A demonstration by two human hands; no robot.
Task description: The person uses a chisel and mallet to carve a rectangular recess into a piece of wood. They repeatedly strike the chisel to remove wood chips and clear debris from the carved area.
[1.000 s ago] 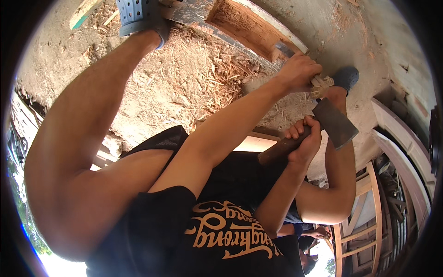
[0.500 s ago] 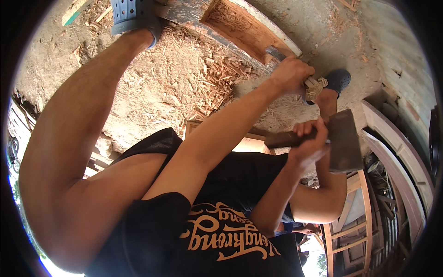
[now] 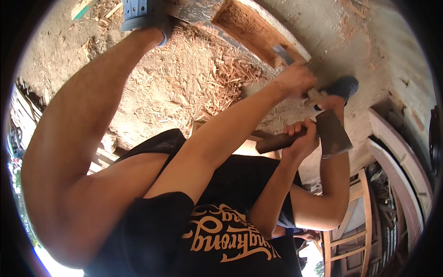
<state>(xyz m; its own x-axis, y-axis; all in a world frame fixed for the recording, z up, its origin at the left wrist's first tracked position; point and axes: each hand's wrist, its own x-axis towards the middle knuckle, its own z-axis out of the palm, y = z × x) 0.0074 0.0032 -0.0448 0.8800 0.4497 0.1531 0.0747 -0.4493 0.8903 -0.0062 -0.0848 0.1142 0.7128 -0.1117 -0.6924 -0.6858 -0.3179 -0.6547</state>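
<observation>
My left hand [image 3: 295,79] is closed around a chisel [image 3: 282,54]. The chisel's flat metal blade points into the hollow of a carved wooden piece [image 3: 282,30], by its near end. Behind the fist, the chisel's handle end is pale, ragged and partly blurred. Closer to my body, my right hand [image 3: 302,138] grips a hatchet [image 3: 334,134] by its short dark handle. Its broad dark head stands to the right of the fist, apart from the chisel. Wood chips lie inside the hollow.
Wood chips [image 3: 226,81] cover the ground between my legs. My feet, in blue clogs [image 3: 140,11], stand on either side by the wooden piece. At right are curved boards [image 3: 399,143] and a wooden frame [image 3: 367,217]. Part of another person [image 3: 307,234] shows behind.
The hatchet and my right hand have shifted left, and the hatchet's head is closer to the chisel's handle end. The whole view has slid slightly. Both hands keep their grips.
</observation>
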